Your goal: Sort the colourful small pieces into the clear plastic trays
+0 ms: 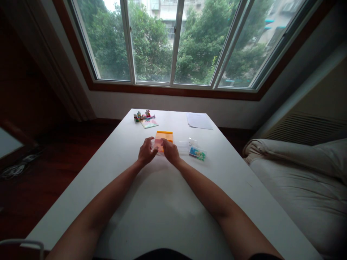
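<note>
My left hand [148,151], an orange case [165,135], my right hand [170,149]
Left thumb and fingers apart; the case on the white table [162,206], partly between my hands, probably light, stiff and slick, best held by its side edges; right fingers bent over it, grip I cannot tell

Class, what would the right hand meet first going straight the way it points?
The right hand would probably meet the orange case first; they overlap in this view, though contact is unclear.
</note>
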{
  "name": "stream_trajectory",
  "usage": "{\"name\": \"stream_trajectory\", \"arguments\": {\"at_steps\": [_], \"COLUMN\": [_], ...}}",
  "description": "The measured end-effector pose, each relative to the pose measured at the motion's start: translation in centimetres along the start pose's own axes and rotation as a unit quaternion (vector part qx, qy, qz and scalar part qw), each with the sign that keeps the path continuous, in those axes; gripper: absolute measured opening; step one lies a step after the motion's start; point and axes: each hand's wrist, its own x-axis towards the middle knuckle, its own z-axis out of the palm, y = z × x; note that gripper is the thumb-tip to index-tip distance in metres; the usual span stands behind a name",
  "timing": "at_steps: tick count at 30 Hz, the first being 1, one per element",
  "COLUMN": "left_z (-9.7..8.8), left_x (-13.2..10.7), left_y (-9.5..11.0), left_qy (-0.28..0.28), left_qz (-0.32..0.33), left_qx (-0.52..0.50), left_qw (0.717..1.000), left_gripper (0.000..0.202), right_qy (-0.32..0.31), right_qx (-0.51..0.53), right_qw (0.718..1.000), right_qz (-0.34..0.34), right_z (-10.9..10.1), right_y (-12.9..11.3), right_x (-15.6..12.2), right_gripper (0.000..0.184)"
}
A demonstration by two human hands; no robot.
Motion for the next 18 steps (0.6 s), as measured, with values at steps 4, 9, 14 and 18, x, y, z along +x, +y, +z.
{"name": "stream_trajectory", "arguments": {"at_steps": [4,9,14,18], "left_z": [0.1,0.0,0.3,0.4], "left_x": [0.0,0.5,0.6,1.1], "left_y": [-0.2,-1.2,-1.7,-3.4], "left_qy": [-0.013,-0.047,-0.122,-0.103], "left_qz": [0.017,0.002,-0.031,-0.062], "left_qx": [-0.091,-0.24,-0.355,-0.31], "left_qw": [0.996,0.97,0.926,0.943], "left_gripper": [0.055,0.045,0.042,0.037], "right_qy": [0.041,0.079,0.09,0.084], "right_qx": [0.023,0.113,0.137,0.118], "right_qw": [0.998,0.984,0.974,0.979], "right_qz": [0.032,0.112,0.156,0.144], "right_z": [-1.1,-1.0,-0.4,-0.7], "right_y": [-0.3,0.6,2.3,3.1], "right_x": [0.1,0.2,0.5,0.7], "right_gripper": [0.037,0.041,0.039,0.041]}}
